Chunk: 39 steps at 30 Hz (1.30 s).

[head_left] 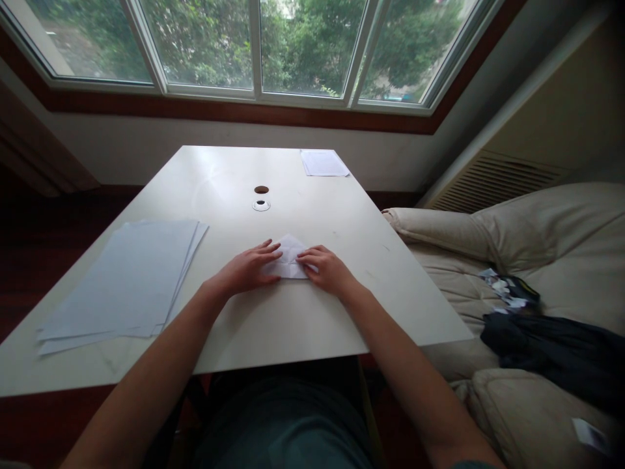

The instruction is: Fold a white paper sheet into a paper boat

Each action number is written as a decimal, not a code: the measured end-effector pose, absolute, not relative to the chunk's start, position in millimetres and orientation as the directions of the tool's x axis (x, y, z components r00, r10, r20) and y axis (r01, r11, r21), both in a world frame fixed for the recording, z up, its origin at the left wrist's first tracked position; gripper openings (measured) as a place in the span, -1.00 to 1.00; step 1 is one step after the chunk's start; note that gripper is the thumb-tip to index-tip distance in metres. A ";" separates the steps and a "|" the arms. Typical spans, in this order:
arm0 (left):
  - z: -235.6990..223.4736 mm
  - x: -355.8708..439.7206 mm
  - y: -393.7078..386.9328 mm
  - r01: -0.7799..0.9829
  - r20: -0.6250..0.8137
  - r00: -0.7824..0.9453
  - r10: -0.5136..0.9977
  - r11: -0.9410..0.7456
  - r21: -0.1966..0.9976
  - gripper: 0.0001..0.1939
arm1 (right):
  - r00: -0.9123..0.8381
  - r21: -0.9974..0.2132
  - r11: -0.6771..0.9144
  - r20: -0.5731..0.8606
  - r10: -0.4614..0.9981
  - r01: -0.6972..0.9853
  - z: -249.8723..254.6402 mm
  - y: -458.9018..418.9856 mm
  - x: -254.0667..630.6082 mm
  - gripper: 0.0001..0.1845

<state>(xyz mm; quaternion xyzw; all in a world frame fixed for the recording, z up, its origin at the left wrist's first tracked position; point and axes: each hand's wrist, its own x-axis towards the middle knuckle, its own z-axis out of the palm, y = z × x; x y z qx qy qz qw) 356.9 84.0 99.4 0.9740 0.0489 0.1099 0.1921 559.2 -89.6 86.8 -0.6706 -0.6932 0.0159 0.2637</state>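
Fig.: folded paper [289, 258] on tabletop [312, 208], long axis L–R, apex fwd; flat, open L hand [247, 268] & R hand [327, 270] rest on either end, equally near.

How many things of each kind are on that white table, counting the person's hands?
Hands: 2 (left hand, right hand)
Folded paper: 1 (folded paper, under the fingers)
Paper piles: 2 (near pile, far pile)
Round table openings: 2 (brown one, ringed one)
Total: 7
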 end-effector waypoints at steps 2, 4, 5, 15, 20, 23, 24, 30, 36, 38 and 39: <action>98.2 355.8 87.2 0.064 0.175 0.974 0.145 -0.914 0.401 -0.43 | 0.022 -0.374 0.101 0.312 0.950 0.922 90.6 -91.4 555.8 -0.70; 97.4 355.1 90.5 0.079 0.171 0.972 0.162 -0.907 0.413 -0.53 | 0.014 -0.369 0.100 0.293 0.956 0.924 94.9 -93.7 553.6 -0.67; 97.6 354.7 91.9 0.077 0.176 0.971 0.163 -0.908 0.412 -0.61 | 0.012 -0.367 0.099 0.286 0.958 0.925 96.6 -94.8 553.1 -0.62; 106.8 349.6 95.6 0.057 0.178 0.976 0.129 -0.931 0.362 -0.70 | 0.042 -0.367 0.061 0.264 0.963 0.928 96.4 -95.9 558.2 -0.74; 108.5 348.5 101.4 0.138 0.146 0.964 0.221 -0.889 0.436 -0.79 | 0.102 -0.414 0.014 0.258 0.961 0.910 100.8 -98.4 560.2 -0.78; 107.0 350.5 106.5 0.244 0.110 0.931 0.347 -0.820 0.518 -0.75 | 0.150 -0.454 -0.026 0.240 0.959 0.891 100.0 -97.1 561.4 -0.72; 105.5 351.6 108.2 0.274 0.104 0.917 0.386 -0.795 0.541 -0.71 | 0.169 -0.460 -0.044 0.236 0.957 0.887 99.1 -96.1 561.7 -0.70; 92.0 358.2 111.1 0.337 0.174 0.852 0.493 -0.773 0.538 -0.69 | 0.344 -0.414 -0.217 0.264 0.901 0.884 90.6 -89.1 560.1 -0.75; 88.3 363.1 101.4 0.282 0.288 0.866 0.409 -0.875 0.394 -0.70 | 0.413 -0.323 -0.315 0.305 0.858 0.892 85.5 -86.6 554.6 -0.71; 89.3 364.7 97.6 0.262 0.281 0.892 0.355 -0.911 0.319 -0.71 | 0.407 -0.289 -0.323 0.314 0.857 0.901 86.1 -86.9 552.7 -0.69; 90.0 365.1 95.9 0.256 0.273 0.902 0.334 -0.924 0.282 -0.70 | 0.398 -0.275 -0.319 0.313 0.862 0.907 86.6 -87.1 551.8 -0.68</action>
